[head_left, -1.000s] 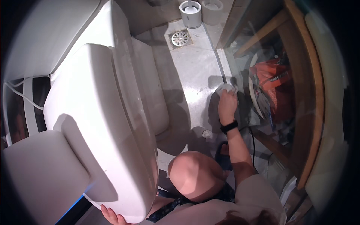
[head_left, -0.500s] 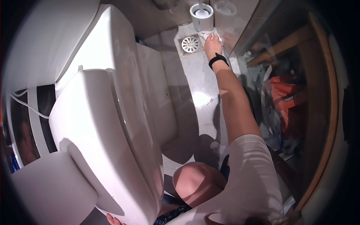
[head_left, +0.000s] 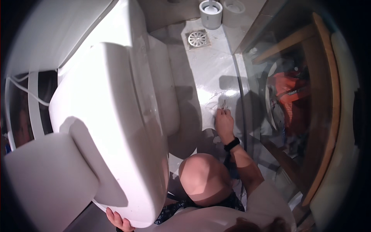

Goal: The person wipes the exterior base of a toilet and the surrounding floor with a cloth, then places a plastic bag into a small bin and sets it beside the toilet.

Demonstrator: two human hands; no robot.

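Note:
A large white toilet fills the left side. Around its near edge curl the fingers of my left hand; the palm and thumb are hidden. My right hand, with a black band on the wrist, is down on the pale tiled floor. Its fingers are closed and pressed onto a crumpled white wipe, which is hard to make out against the shiny floor. Dark thin marks show on the floor just beyond the fingertips.
A round metal drain is set in the floor ahead. Behind it stands a white toilet brush holder in the corner. To the right is a glass panel, with a wooden frame and a red bag showing. My bent knee is close by.
My right hand has drawn back toward me along the floor, from beside the drain and brush holder, bringing the white wipe with it. My left hand stays at the toilet's edge.

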